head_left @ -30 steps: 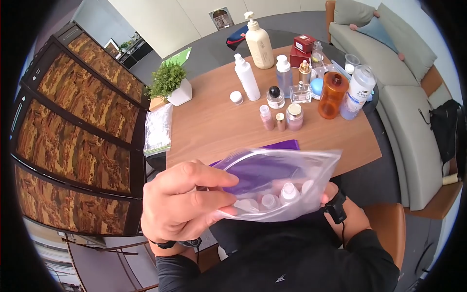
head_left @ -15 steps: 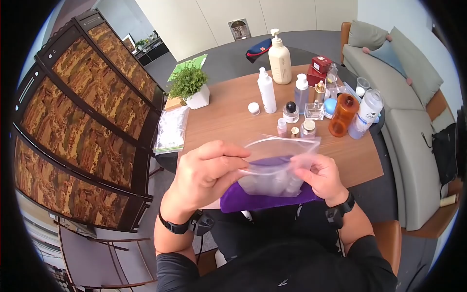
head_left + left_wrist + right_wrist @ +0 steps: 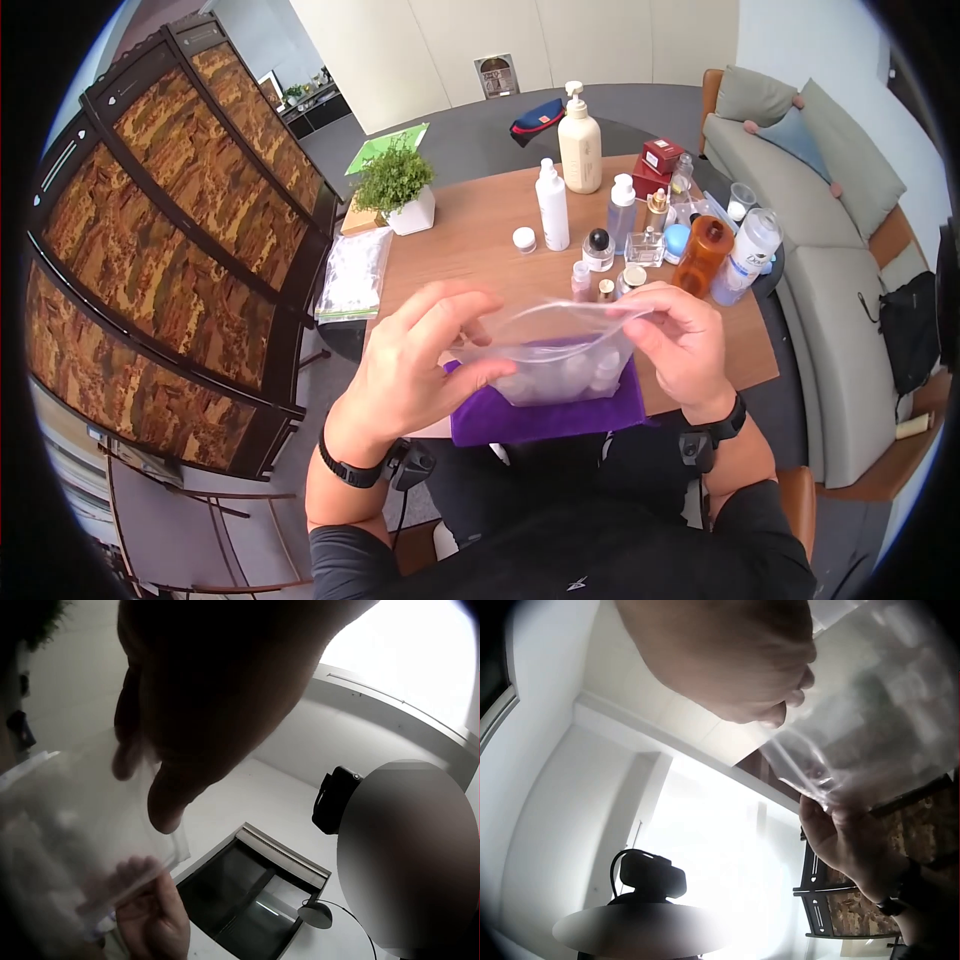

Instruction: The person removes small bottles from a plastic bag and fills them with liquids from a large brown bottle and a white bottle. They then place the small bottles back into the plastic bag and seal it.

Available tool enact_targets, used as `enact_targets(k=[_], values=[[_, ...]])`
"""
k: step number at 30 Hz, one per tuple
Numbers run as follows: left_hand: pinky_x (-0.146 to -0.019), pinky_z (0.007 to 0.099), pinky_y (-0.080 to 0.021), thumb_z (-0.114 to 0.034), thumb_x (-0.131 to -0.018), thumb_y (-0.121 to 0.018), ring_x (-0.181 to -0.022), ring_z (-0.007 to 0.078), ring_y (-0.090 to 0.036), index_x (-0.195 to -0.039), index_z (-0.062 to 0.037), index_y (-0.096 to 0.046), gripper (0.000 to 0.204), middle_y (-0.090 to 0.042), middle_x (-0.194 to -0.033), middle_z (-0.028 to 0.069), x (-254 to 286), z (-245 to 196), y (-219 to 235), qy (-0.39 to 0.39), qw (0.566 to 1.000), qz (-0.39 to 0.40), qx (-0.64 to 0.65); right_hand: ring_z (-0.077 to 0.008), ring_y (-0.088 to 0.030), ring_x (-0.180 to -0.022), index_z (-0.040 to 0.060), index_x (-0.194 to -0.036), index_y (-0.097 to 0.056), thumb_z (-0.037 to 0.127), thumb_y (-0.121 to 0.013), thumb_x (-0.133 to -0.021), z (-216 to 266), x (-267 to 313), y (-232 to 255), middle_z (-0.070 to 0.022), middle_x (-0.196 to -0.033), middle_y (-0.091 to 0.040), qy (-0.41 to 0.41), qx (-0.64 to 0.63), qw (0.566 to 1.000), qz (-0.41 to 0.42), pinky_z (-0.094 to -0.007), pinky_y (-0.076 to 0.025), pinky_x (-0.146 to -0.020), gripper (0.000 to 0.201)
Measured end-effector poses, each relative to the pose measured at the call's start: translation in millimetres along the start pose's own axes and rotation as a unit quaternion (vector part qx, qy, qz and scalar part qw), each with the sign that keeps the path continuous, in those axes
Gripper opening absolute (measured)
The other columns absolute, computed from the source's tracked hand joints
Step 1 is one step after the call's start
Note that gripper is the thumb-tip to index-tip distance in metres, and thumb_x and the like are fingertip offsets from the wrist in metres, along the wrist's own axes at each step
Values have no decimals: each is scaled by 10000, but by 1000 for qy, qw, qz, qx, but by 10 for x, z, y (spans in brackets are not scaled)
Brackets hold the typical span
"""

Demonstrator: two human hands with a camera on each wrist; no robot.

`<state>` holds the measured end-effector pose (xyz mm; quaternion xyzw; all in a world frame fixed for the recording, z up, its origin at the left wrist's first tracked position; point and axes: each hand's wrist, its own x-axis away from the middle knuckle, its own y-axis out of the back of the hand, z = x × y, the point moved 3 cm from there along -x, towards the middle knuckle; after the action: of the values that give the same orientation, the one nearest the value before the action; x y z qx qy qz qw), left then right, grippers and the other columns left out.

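A translucent zip bag (image 3: 565, 375) hangs between my hands with its mouth spread, small bottles standing blurred behind its plastic. My left hand (image 3: 405, 350) holds the left end of the rim between thumb and fingers. At the right end, my right hand (image 3: 685, 340) pinches the rim between thumb and forefinger. The right wrist view shows the left hand (image 3: 847, 836) at a corner of the bag. In the left wrist view the right hand (image 3: 157, 922) grips the opposite edge. Below the bag lies a purple cloth-like piece (image 3: 545, 425) at the table's front edge.
Beyond the bag, the wooden table (image 3: 460, 225) carries a cream pump bottle (image 3: 580, 150), a white spray bottle (image 3: 552, 210), an orange bottle (image 3: 703, 255), a Dove bottle (image 3: 745, 260) and small cosmetics. A potted plant (image 3: 395, 185) and a flat clear packet (image 3: 355, 275) lie left.
The bag has moved away from my body and is held more upright over the purple piece. My right hand has come from behind the bag to its right rim. The head view has shifted.
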<state>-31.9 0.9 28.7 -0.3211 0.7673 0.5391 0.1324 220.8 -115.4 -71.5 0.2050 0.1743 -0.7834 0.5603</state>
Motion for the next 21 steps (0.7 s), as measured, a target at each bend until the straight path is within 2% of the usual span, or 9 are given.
enact_targets(k=[3,5,8,10,14,16,17,20,21], values=[[-734,307,-607,-31,-779,-953,-792,179,-751,-1264,-33,-698,548,-789,-977,100,2,20,-24,43,999,2,-4,-187,-703,-1058,-63,-1122,-757,83,-757,-1021,76,-66,27,-130,-1106,-754,13,50,999,10,-333,-549,-969,177],[-725,305,-604,-15,-783,-947,-775,174,-750,-1294,-27,-682,576,-785,-956,95,-10,30,-26,56,998,7,-2,-146,-724,-930,-36,-1047,-789,26,-763,-983,40,-70,11,-98,-1035,-773,22,14,1000,-10,-298,-576,-858,94],[-747,341,-596,4,-770,-927,-823,223,-748,-1264,-25,-694,547,-772,-966,108,-68,-24,-19,59,998,8,-9,-148,-714,-898,-36,-1056,-788,26,-758,-981,53,-52,-8,-102,-1018,-767,0,-27,1000,-4,-294,-571,-835,101],[-813,410,-563,-39,-775,-905,-894,298,-697,-1241,-43,-705,506,-735,-993,99,-165,-182,-8,-11,994,26,-109,-147,-711,-898,-37,-1058,-789,21,-753,-981,66,-41,-29,-102,-1012,-764,4,-23,1000,-9,-294,-570,-827,103],[-820,455,-502,-115,-776,-898,-933,333,-628,-1210,-75,-724,469,-682,-997,84,-331,-486,-222,-25,986,38,-159,-154,-708,-891,-33,-1065,-792,3,-750,-963,112,-49,-59,-108,-1006,-762,32,8,999,-4,-295,-569,-813,116],[-761,445,-457,-164,-782,-905,-912,306,-605,-1168,-90,-739,427,-649,-978,59,-427,-590,-406,-69,983,29,-166,-159,-710,-892,-28,-1063,-790,-10,-753,-951,103,-47,-46,-113,-1008,-763,49,23,999,-1,-298,-570,-808,119],[-721,424,-426,-162,-780,-902,-883,287,-594,-1024,-91,-741,301,-637,-935,45,-448,-582,-498,-79,981,16,-176,-164,-712,-892,-23,-1060,-788,-24,-756,-939,108,-44,-36,-118,-1011,-763,65,39,997,1,-302,-572,-804,125],[-717,418,-419,-135,-788,-891,-846,281,-578,-875,-92,-708,207,-617,-862,32,-471,-497,-619,-74,979,21,-186,-197,-714,-885,-8,-1038,-778,-42,-775,-913,145,-28,-30,-119,-974,-759,66,44,997,-12,-317,-567,-804,130],[-717,418,-419,-135,-788,-891,-846,281,-578,-875,-92,-708,207,-617,-862,32,-479,-505,-628,-75,980,24,-185,-197,-714,-885,-8,-1038,-778,-42,-775,-913,142,-26,-22,-119,-974,-759,64,44,997,-14,-317,-567,-804,130]])
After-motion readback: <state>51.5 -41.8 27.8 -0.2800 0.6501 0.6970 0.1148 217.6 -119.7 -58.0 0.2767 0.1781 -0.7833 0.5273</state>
